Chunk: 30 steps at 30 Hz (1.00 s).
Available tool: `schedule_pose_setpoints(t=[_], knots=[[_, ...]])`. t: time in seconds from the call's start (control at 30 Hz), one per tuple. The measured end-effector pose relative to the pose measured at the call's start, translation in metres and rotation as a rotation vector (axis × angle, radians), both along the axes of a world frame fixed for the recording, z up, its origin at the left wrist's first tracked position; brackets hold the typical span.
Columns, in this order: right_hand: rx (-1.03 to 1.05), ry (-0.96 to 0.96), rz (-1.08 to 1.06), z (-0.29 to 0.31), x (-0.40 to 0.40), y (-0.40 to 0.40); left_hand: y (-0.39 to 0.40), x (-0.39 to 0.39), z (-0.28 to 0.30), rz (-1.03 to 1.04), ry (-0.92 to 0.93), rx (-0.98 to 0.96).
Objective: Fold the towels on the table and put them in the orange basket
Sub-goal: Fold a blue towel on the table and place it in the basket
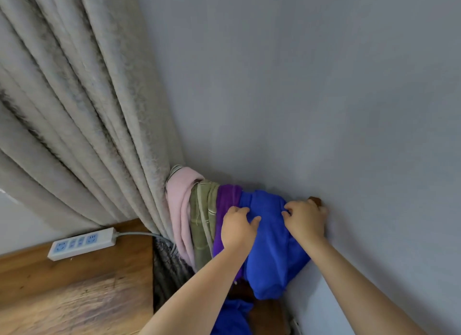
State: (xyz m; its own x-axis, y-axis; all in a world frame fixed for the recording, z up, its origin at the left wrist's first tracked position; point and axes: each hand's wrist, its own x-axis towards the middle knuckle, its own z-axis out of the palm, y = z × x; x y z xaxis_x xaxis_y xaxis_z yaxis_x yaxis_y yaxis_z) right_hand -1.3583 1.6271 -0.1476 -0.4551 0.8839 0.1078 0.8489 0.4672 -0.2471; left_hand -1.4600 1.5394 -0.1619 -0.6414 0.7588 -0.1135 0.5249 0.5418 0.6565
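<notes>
Several towels hang side by side over a brown rail (315,200) against the grey wall: a pink towel (180,205), an olive striped towel (203,215), a purple towel (225,200) and a bright blue towel (270,247). My left hand (237,228) pinches the blue towel's top left part. My right hand (305,218) pinches its top right part, near the rail's end. More blue cloth (233,317) lies below, at the bottom of the frame. The orange basket is not in view.
A grey curtain (74,110) hangs at the left, touching the pink towel. A wooden table (74,284) sits at the lower left with a white power strip (83,243) and its cable on it. The grey wall (324,85) fills the right.
</notes>
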Motion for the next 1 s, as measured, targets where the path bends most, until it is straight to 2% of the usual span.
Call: schedule_pose_setpoints(t=[0.17, 0.3, 0.43, 0.63, 0.8, 1.0], knots=[[-0.070, 0.096, 0.032, 0.001, 0.006, 0.005, 0.008, -0.004, -0.009, 0.108, -0.110, 0.147], [-0.132, 0.231, 0.029, 0.005, 0.011, 0.005, 0.003, -0.012, -0.009, 0.066, -0.200, 0.204], [-0.181, 0.382, 0.041, 0.020, 0.013, 0.002, 0.000, -0.018, 0.015, 0.039, -0.215, 0.282], [-0.089, 0.609, 0.094, 0.064, 0.010, -0.018, -0.021, -0.026, 0.069, 0.024, -0.180, 0.457], [-0.021, 0.700, 0.183, 0.104, -0.004, -0.061, -0.074, -0.037, 0.112, 0.069, -0.159, 0.579], [-0.068, 0.776, 0.364, 0.136, -0.051, -0.174, -0.207, -0.070, 0.143, 0.199, -0.022, 0.687]])
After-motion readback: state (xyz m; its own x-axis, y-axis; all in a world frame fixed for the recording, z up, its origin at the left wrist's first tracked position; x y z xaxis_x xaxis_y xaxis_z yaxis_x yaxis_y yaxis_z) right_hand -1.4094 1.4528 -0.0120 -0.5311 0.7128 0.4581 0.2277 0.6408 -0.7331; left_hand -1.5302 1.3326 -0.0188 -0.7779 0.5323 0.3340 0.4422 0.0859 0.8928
